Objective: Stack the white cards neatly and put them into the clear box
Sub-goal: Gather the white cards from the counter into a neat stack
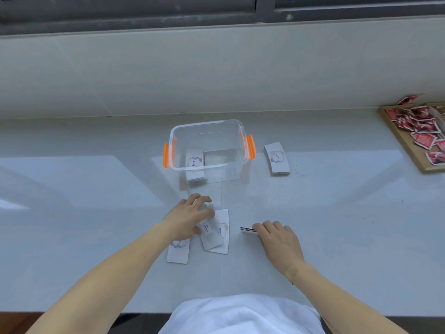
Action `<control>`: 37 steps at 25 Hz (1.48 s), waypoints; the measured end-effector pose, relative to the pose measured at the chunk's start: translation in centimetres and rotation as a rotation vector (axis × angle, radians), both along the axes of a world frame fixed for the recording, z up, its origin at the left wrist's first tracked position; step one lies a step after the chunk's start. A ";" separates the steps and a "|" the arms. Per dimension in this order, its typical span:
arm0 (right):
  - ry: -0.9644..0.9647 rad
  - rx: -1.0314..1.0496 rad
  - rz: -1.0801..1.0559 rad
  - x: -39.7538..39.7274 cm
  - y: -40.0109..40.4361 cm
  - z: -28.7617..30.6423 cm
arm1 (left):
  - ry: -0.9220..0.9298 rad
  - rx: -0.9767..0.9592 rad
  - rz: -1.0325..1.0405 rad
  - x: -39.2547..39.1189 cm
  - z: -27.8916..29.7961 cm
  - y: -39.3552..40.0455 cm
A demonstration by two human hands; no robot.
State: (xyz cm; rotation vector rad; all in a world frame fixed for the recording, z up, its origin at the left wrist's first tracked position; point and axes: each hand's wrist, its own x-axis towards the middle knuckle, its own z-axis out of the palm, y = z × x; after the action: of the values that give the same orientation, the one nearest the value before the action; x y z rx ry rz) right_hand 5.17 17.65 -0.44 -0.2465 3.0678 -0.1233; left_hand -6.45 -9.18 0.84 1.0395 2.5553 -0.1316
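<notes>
Two card stacks (277, 159) read "love", one inside box (207, 126).

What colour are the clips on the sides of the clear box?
Orange clips, one on each side of the clear box, shown in the head view.

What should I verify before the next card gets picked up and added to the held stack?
1. Right hand grips a thin stack of cards by its edge: ok.
2. Left hand rests on the loose cards: ok.
3. Loose cards squared up: not ok, they overlap at angles.
4. Clear box open, with cards already inside: ok.
5. Separate pile right of the box waits outside: not ok.
6. Held stack aligned: cannot tell.
</notes>
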 end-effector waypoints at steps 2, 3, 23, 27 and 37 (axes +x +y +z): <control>-0.007 0.000 0.009 0.1 0.0 -0.1 | -0.028 0.077 0.057 -0.1 0.1 -0.4; -0.006 -0.003 0.012 0.1 0.0 -0.1 | -0.046 0.124 0.085 -0.1 0.1 -0.6; 0.090 -0.186 -0.068 1.2 -0.4 -0.7 | -0.305 0.656 0.419 3.9 1.0 7.9; 0.130 -0.174 -0.049 0.6 -0.3 -1.0 | -0.471 0.730 0.429 4.8 0.4 9.6; 0.053 -0.084 -0.111 -0.9 -0.6 -0.4 | -0.628 0.776 0.609 6.1 -0.9 12.4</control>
State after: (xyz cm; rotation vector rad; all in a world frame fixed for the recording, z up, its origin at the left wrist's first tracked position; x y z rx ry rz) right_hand 4.27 17.01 -0.82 -0.0847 3.1322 -0.2556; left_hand -0.35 3.20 -0.10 0.3439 2.1849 1.2119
